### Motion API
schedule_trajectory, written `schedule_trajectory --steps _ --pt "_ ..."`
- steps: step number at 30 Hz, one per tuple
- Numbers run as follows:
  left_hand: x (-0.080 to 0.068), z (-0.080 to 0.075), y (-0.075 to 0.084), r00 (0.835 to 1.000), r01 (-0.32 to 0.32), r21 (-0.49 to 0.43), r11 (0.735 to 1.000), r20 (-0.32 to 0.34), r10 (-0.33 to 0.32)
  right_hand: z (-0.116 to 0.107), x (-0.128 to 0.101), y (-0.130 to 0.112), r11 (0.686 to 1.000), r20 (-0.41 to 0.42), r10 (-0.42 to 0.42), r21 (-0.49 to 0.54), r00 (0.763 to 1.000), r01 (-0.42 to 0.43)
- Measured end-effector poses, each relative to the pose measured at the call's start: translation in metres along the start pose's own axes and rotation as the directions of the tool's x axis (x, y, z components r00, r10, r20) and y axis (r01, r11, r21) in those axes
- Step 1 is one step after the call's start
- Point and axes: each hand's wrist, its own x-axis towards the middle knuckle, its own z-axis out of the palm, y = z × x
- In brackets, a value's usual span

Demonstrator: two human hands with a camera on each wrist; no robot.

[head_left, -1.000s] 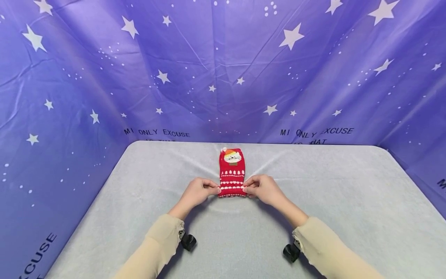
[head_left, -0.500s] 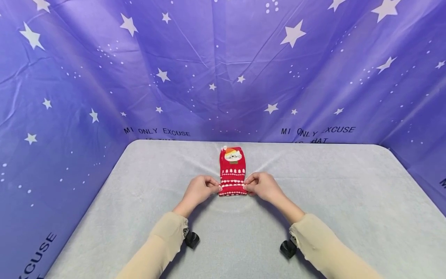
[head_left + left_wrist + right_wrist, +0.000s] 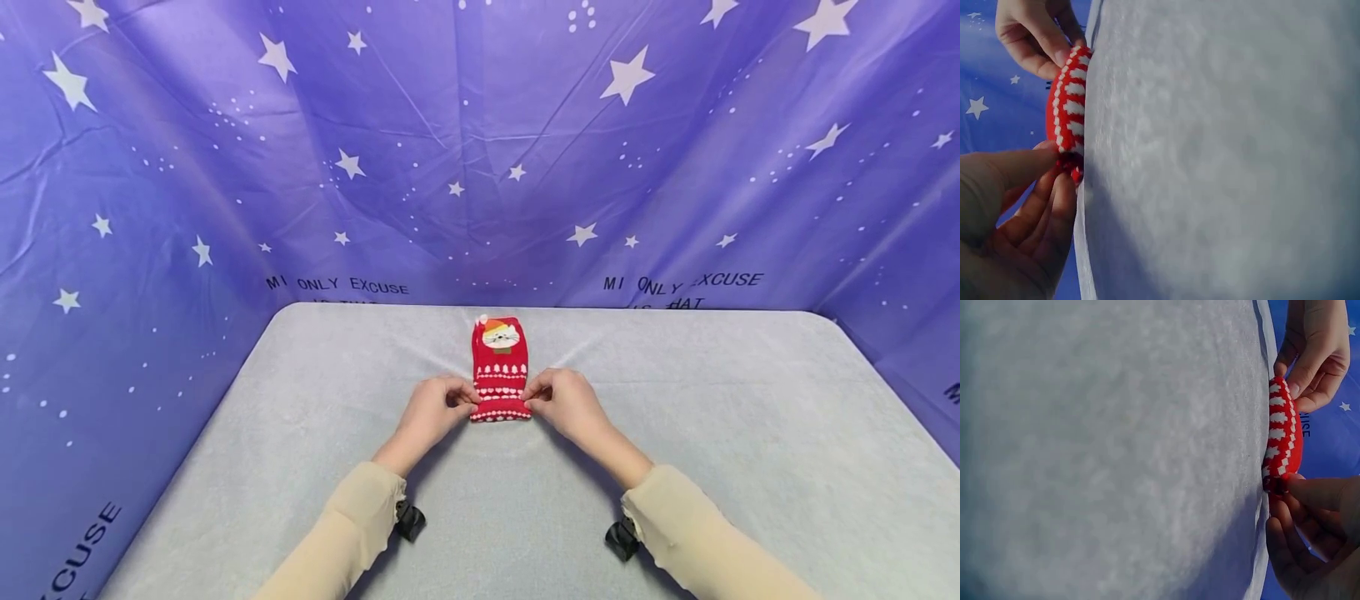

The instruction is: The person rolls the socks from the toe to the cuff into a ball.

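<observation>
A red knitted sock lies flat near the far middle of the table. It bears a white cat face in an orange hat, with rows of white trees, hearts and dots below. My left hand pinches the left side of its near end, thumb on top. On the opposite side, my right hand pinches the right corner the same way. In the left wrist view, the sock's near edge bulges in a rounded fold between both hands. The right wrist view shows that fold from the other side. The sock's underside is hidden.
A pale grey cloth covers the table, with faint creases around the sock. Behind and beside it hangs a blue-purple curtain printed with white stars and black lettering. Small black cameras sit on both wrists.
Both hands have shifted slightly forward and inward on the sock's near end. Its near edge has moved slightly away and looks more rolled. The cat-face end stays in place.
</observation>
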Motion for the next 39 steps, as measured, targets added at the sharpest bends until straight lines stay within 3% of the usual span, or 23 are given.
schedule_trajectory --steps 5,9,14,21,25,29,33,39 --pt "-0.002 -0.003 -0.006 0.999 -0.023 -0.007 1.000 0.047 0.024 -0.002 -0.003 0.006 0.996 0.025 -0.079 0.049 0.997 0.078" --pt "-0.001 -0.003 -0.009 0.996 -0.052 0.005 0.999 0.071 0.051 -0.005 -0.004 0.009 0.991 0.083 -0.066 0.125 0.994 0.055" --pt "0.003 -0.002 -0.005 0.994 -0.053 0.090 0.995 0.102 0.044 -0.003 -0.002 0.007 0.997 0.116 -0.072 0.043 0.991 0.068" --pt "0.007 0.000 0.004 0.995 -0.071 0.249 0.966 0.090 0.050 0.005 0.001 0.004 0.980 0.020 -0.156 -0.120 0.988 0.157" --pt "0.005 -0.003 0.007 0.996 -0.067 0.274 0.960 0.075 0.048 0.003 -0.002 0.005 0.975 -0.031 -0.205 -0.094 0.978 0.201" --pt "0.001 -0.008 0.010 0.996 -0.062 0.228 0.972 0.071 0.047 -0.004 -0.006 0.005 0.982 -0.033 -0.190 0.019 0.981 0.190" --pt "-0.002 -0.012 0.011 0.996 -0.026 0.081 0.996 0.085 0.019 -0.012 -0.011 0.003 0.986 0.010 -0.114 0.123 0.993 0.112" --pt "-0.007 -0.012 0.012 0.992 0.067 -0.102 0.993 0.112 -0.055 -0.017 -0.014 0.005 0.977 0.074 -0.023 0.213 0.997 0.006"
